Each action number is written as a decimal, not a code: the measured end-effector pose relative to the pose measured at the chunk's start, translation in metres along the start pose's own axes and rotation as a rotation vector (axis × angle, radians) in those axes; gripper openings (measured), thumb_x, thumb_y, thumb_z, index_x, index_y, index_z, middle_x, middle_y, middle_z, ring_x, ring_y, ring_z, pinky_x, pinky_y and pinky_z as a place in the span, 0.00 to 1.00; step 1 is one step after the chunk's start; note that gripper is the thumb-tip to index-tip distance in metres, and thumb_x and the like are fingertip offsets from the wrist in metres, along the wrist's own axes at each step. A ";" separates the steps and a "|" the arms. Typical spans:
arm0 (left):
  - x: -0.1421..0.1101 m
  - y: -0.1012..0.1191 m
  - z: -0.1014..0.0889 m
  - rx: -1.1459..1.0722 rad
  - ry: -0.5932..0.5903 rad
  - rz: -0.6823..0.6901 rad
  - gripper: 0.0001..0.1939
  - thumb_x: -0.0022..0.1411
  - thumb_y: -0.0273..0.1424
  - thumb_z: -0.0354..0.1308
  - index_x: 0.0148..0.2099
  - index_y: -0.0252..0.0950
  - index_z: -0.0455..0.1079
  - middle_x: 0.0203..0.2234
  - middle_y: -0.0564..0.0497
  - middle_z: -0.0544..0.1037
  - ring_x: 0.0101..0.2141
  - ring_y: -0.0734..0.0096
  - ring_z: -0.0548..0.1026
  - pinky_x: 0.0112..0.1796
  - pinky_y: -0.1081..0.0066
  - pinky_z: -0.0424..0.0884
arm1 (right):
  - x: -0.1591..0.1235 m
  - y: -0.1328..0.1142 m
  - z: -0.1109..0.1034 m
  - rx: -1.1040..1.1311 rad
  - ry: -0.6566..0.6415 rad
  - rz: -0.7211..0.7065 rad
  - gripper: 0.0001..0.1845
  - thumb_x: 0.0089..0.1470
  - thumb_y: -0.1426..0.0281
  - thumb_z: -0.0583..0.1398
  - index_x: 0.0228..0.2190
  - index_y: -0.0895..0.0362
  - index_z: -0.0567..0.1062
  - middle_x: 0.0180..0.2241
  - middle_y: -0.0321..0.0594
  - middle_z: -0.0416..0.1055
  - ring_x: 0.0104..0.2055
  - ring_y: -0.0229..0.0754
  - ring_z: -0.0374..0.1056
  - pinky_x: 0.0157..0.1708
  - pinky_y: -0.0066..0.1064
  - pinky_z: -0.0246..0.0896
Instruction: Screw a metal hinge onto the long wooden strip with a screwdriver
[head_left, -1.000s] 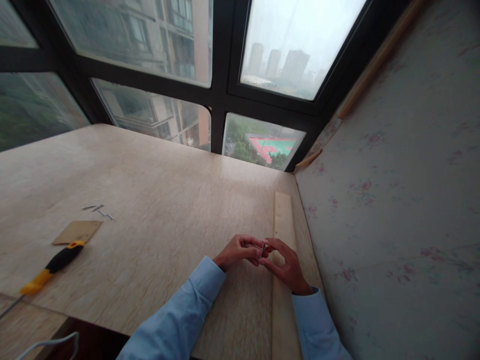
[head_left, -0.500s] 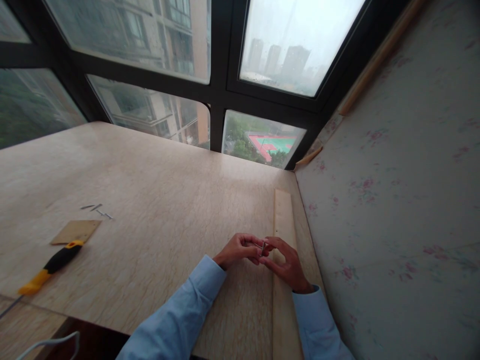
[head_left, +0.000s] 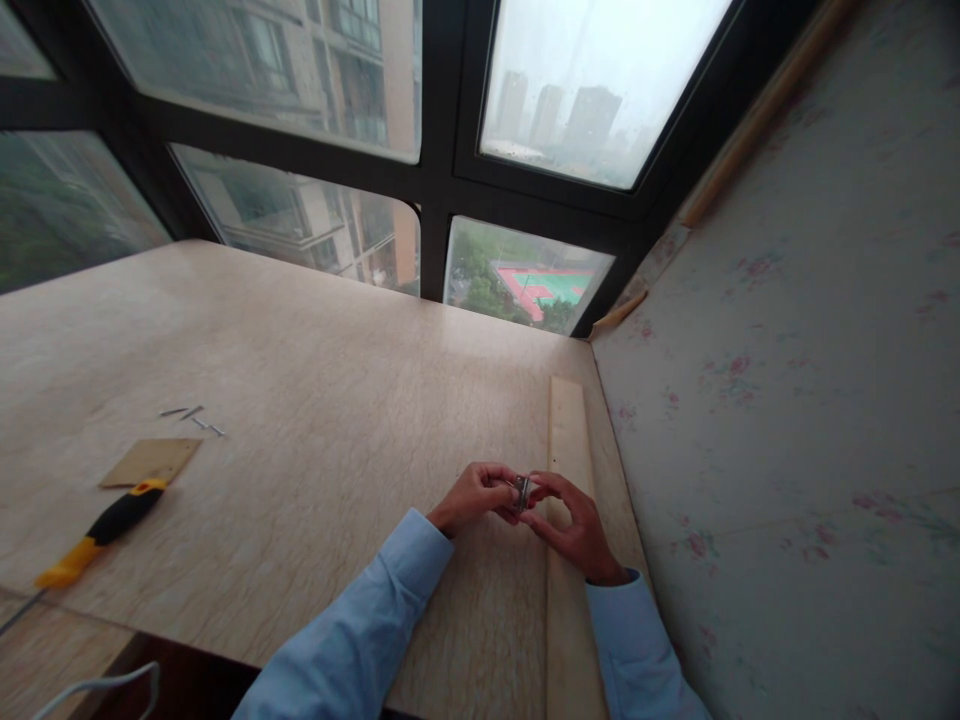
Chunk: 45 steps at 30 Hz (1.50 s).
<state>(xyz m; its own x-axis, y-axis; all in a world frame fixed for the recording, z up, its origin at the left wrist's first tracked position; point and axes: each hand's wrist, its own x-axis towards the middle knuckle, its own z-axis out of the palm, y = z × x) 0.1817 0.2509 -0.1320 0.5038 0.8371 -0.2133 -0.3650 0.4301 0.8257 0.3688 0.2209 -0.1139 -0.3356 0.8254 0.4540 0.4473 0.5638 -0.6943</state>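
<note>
Between the fingertips of both hands is a small grey metal hinge (head_left: 523, 491), partly hidden by the fingers. My left hand (head_left: 482, 497) is closed, pinching it from the left with thumb and fingers. From the other side my right hand (head_left: 574, 525) grips its edge between thumb and fingers. Both hands are held over a long pale wooden board (head_left: 568, 425), which lies along the right side of the surface and has a small dark hole in it.
At the left lies a screwdriver (head_left: 124, 513) with a yellow and black handle, its tip touching or close to a thin wooden plate (head_left: 150, 462). Several screws (head_left: 193, 412) lie behind the plate. A white cable (head_left: 97, 685) hangs at the front left edge. A papered wall (head_left: 750, 400) rises at the right.
The hinge has turned between my fingers, so more of its flat metal face shows now. Both hands stay almost in place.
</note>
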 end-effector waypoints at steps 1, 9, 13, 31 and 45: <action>0.000 0.001 -0.001 -0.009 0.008 0.000 0.17 0.42 0.33 0.70 0.32 0.29 0.72 0.26 0.45 0.80 0.24 0.65 0.78 0.26 0.69 0.74 | 0.000 0.000 0.000 0.002 0.003 0.007 0.22 0.52 0.66 0.64 0.49 0.53 0.68 0.42 0.43 0.75 0.35 0.42 0.74 0.39 0.37 0.71; -0.002 0.004 -0.007 -0.032 -0.034 -0.010 0.20 0.45 0.38 0.71 0.35 0.29 0.71 0.29 0.43 0.80 0.30 0.59 0.80 0.29 0.68 0.74 | 0.001 0.000 0.000 -0.027 0.003 0.024 0.20 0.54 0.67 0.62 0.49 0.53 0.68 0.39 0.42 0.76 0.35 0.42 0.75 0.38 0.35 0.72; -0.001 0.003 -0.008 0.001 -0.067 -0.009 0.21 0.45 0.40 0.71 0.35 0.29 0.71 0.29 0.43 0.80 0.30 0.63 0.80 0.30 0.68 0.74 | 0.000 0.006 0.002 -0.053 0.006 -0.002 0.19 0.56 0.68 0.61 0.50 0.52 0.69 0.39 0.42 0.76 0.35 0.42 0.75 0.38 0.35 0.72; -0.001 0.003 -0.001 0.129 -0.006 0.020 0.23 0.44 0.44 0.71 0.33 0.29 0.73 0.25 0.44 0.79 0.27 0.67 0.78 0.30 0.70 0.74 | 0.002 0.003 0.001 0.145 0.084 0.178 0.06 0.55 0.65 0.63 0.32 0.55 0.75 0.29 0.39 0.75 0.31 0.41 0.72 0.32 0.31 0.70; 0.007 -0.008 0.011 0.229 0.041 0.047 0.25 0.47 0.45 0.68 0.40 0.30 0.72 0.25 0.48 0.77 0.23 0.69 0.78 0.24 0.74 0.72 | -0.003 0.022 -0.008 0.345 0.193 0.437 0.16 0.50 0.60 0.66 0.38 0.57 0.76 0.31 0.42 0.76 0.33 0.43 0.74 0.34 0.34 0.73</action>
<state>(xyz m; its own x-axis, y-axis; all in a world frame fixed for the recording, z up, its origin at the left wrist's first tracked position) 0.1964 0.2494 -0.1343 0.4564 0.8695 -0.1888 -0.1977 0.3059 0.9313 0.3865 0.2316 -0.1260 -0.0094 0.9878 0.1554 0.2041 0.1540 -0.9668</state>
